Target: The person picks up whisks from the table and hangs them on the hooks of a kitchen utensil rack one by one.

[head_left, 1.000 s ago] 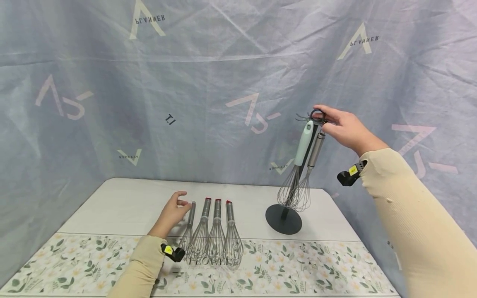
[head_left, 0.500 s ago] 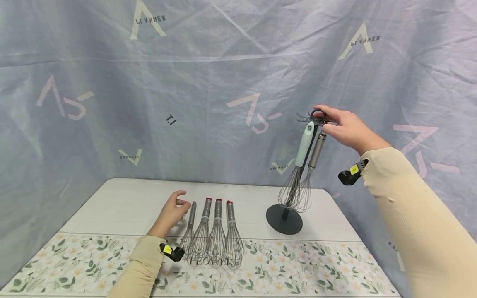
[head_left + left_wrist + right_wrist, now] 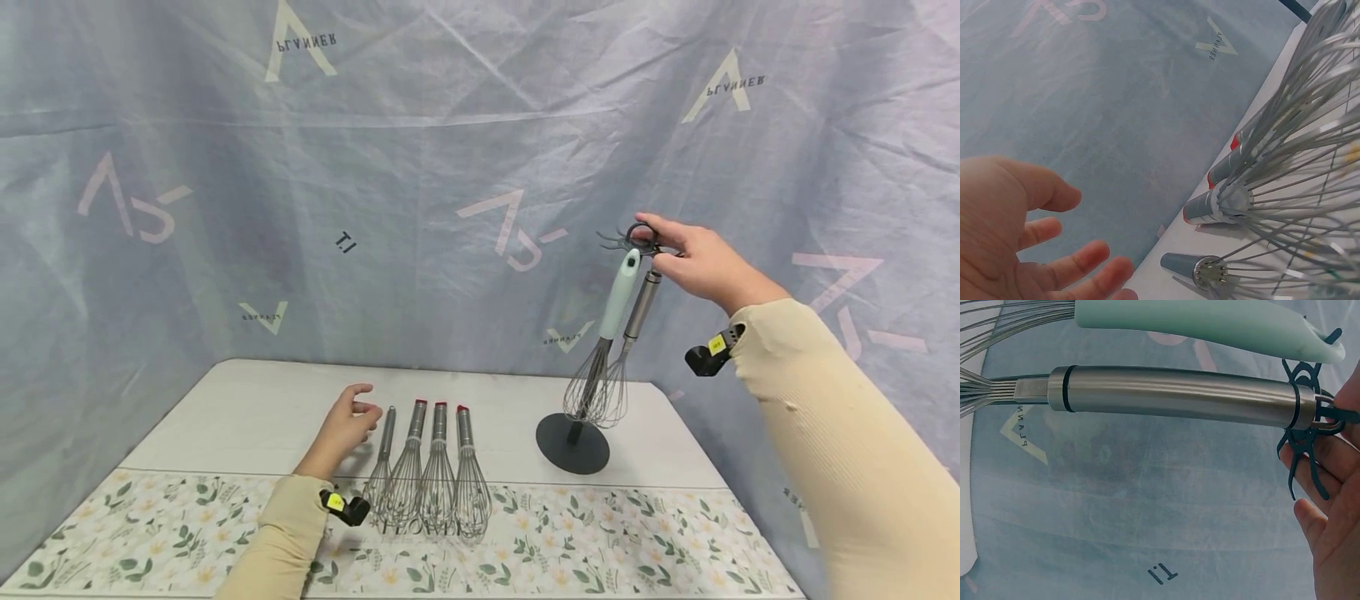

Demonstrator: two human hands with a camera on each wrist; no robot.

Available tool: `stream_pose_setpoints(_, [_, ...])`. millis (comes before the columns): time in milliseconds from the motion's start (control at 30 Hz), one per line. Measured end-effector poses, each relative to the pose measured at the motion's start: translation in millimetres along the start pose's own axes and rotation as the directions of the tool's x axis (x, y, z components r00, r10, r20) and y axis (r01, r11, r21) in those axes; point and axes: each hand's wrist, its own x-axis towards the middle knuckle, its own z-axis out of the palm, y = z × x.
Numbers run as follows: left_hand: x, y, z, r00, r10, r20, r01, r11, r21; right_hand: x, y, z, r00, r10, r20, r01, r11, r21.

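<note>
My right hand (image 3: 701, 258) holds the top of a black utensil stand (image 3: 555, 446), its fingers around the ring and hooks there. From those hooks hang a whisk with a mint-green handle (image 3: 620, 296) and a steel-handled whisk (image 3: 641, 308); both handles show close up in the right wrist view, with several dark hooks (image 3: 1302, 450) in front of the fingers. My left hand (image 3: 347, 427) is held with fingers apart and loosely bent, nothing between them. Just right of it lies a thin steel whisk (image 3: 386, 437). Beside that lie three larger whisks with red-tipped handles (image 3: 438, 425).
The table (image 3: 247, 417) is white at the back and covered with a floral-print mat (image 3: 600, 542) at the front. A grey-blue printed curtain (image 3: 420, 208) hangs behind it and on both sides.
The mint-green whisk has swung slightly to the right, closer to the steel one, as the hooks turned. My right hand stays at the stand's top; my left hand barely moved.
</note>
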Motion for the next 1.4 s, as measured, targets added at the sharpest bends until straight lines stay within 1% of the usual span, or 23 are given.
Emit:
stream_pose_setpoints(167, [-2.3,-1.2,3.9,0.999,-0.029,0.021,0.029,0.999,0.023,-0.1,0,0,1.0,0.001,0.01,0.0,0.999,-0.041])
stream_pose_setpoints(333, [-2.9,-5.4,9.9,0.998,-0.055,0.035,0.053,0.997,0.053,-0.5,2,1,1.0,0.0,0.009,0.0,0.998,-0.055])
stream_pose_setpoints(400, [-1.7,-8.4,13.2,0.996,-0.072,0.043,0.07,0.997,0.045,-0.6,2,2,1.0,0.002,0.009,-0.002,0.998,-0.058])
stream_pose_setpoints(500, [1.2,-12.9,19.3,0.992,-0.113,0.061,0.112,0.993,0.023,-0.4,3,3,1.0,0.006,0.011,-0.006,0.998,-0.055])
stream_pose_setpoints(633, [6.3,-18.1,27.2,0.99,-0.124,0.072,0.121,0.992,0.039,0.2,3,3,1.0,0.012,0.001,-0.012,0.999,-0.046])
stream_pose_setpoints(700, [7.7,-19.4,29.7,0.99,-0.127,0.069,0.122,0.99,0.063,0.1,4,4,1.0,0.017,-0.008,-0.017,0.999,-0.046])
stream_pose_setpoints(767, [8.4,-20.2,31.2,0.986,-0.147,0.076,0.141,0.986,0.089,0.0,5,4,1.0,0.021,-0.011,-0.022,0.999,-0.043])
stream_pose_setpoints(867, [7.4,-17.3,31.0,0.978,-0.189,0.085,0.176,0.974,0.141,0.4,4,5,1.0,0.026,-0.012,-0.026,0.999,-0.021])
stream_pose_setpoints(933, [6.3,-13.6,30.2,0.975,-0.205,0.088,0.188,0.966,0.178,0.7,3,5,1.0,0.026,-0.016,-0.026,1.0,-0.008])
stream_pose_setpoints(1067, [2.5,-5.2,28.4,0.979,-0.187,0.078,0.161,0.953,0.259,0.7,1,3,0.999,0.032,-0.027,-0.032,0.999,-0.013])
stream_pose_setpoints(1133, [0.2,-3.4,27.9,0.981,-0.179,0.074,0.152,0.947,0.285,0.6,0,3,0.999,0.033,-0.027,-0.033,0.999,-0.026])
stream_pose_setpoints(1267, [0.3,-5.8,27.4,0.979,-0.186,0.088,0.159,0.955,0.251,0.7,0,2,0.999,0.02,-0.033,-0.021,0.999,-0.033])
stream_pose_setpoints(1367, [1.2,-8.8,25.0,0.968,-0.22,0.123,0.197,0.965,0.174,0.9,-2,2,0.999,0.014,-0.036,-0.015,0.999,-0.035])
stream_pose_setpoints(1400, [1.7,-9.7,24.0,0.964,-0.232,0.131,0.211,0.965,0.157,0.8,-2,2,0.999,0.015,-0.036,-0.017,0.999,-0.035])
